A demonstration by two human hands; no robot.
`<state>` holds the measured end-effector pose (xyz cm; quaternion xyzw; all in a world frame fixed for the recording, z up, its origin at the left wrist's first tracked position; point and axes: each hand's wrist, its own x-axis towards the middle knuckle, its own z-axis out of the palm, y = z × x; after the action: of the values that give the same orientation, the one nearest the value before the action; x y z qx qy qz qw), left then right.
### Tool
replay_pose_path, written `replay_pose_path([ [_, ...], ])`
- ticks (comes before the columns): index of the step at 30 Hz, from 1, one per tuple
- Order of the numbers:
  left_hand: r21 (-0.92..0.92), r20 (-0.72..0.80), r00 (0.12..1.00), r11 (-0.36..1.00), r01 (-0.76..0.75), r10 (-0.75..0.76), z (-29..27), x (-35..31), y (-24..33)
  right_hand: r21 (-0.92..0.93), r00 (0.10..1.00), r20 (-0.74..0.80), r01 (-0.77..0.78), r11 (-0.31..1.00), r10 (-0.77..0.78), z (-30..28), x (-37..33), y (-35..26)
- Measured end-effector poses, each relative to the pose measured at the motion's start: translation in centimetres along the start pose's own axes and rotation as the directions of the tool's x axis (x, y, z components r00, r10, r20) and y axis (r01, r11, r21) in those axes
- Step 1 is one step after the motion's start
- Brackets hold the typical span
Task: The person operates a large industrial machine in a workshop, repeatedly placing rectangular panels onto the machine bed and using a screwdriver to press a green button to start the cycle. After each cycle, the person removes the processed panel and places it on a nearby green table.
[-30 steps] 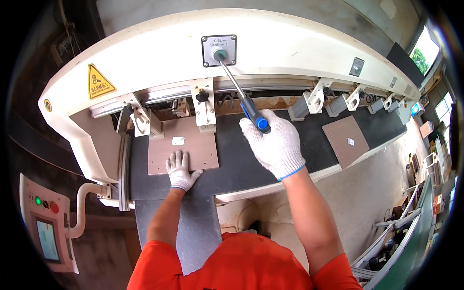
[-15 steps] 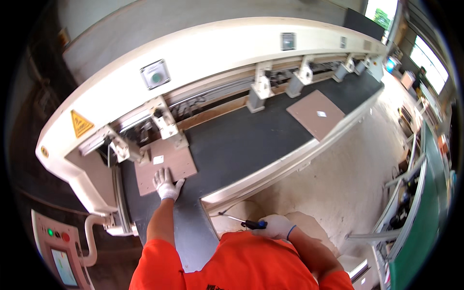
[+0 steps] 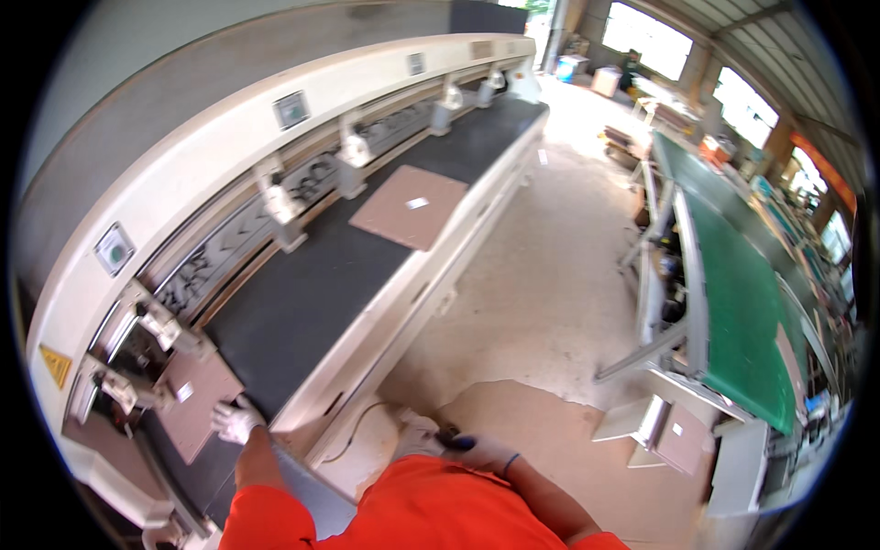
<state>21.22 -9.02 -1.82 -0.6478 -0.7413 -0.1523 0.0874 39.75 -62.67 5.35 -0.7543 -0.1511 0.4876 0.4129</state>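
Close to the red shirt (image 3: 440,504), the right hand (image 3: 488,456) is closed around a dark tool handle (image 3: 452,439), while the left hand (image 3: 236,422), apart from it, rests spread on the edge of a brown panel (image 3: 197,412) on the black worktop (image 3: 293,302), a second panel (image 3: 403,218) lying farther along.

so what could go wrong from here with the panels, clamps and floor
Pinching: the left grip is at the edge of the near brown panel, close to the white clamps, which could catch it if they moved.

Tripping: a thin hose or cable curves over the floor and might snag a foot.

Knocking: the far brown panel lies by the bench's front edge, so could get bumped.
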Motion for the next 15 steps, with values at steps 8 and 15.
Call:
replay_pose_path([
  [8,-0.183,0.095,0.977,0.968,-0.173,0.192,0.3,-5.3,4.1,-0.412,0.929,0.310,0.322,0.853,-0.201,-1.0,-4.1,-12.0],
  [15,-0.320,0.007,0.867,0.822,-0.471,0.499,1.7,-9.1,8.9,-0.493,0.978,0.132,0.204,0.846,-0.160,-1.7,-4.6,-15.4],
])
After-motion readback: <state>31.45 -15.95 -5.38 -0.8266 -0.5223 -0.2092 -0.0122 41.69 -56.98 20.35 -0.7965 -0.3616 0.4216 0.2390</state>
